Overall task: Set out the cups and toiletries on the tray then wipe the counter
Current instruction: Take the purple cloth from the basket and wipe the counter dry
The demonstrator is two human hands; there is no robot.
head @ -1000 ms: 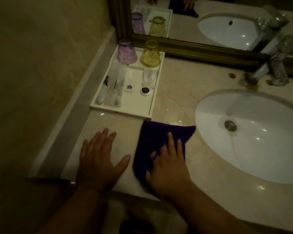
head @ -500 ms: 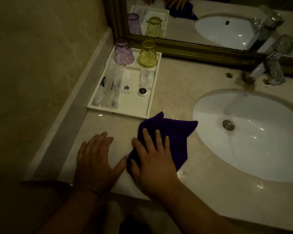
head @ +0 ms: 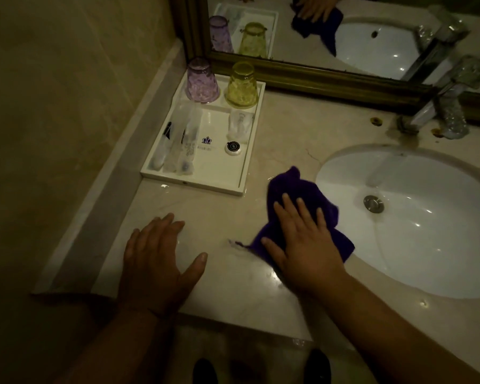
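Dim, yellowish light; glare spots on sink (head: 416, 225); dark corners; wide-angle bending.

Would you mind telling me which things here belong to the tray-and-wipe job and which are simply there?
Part of the job:
- purple cloth under the right hand
- counter
- white tray
- purple cup and yellow cup, both upside down on the tray
- wrapped toiletries
- left hand, flat on the counter

Just there:
- sink
- tap
- mirror
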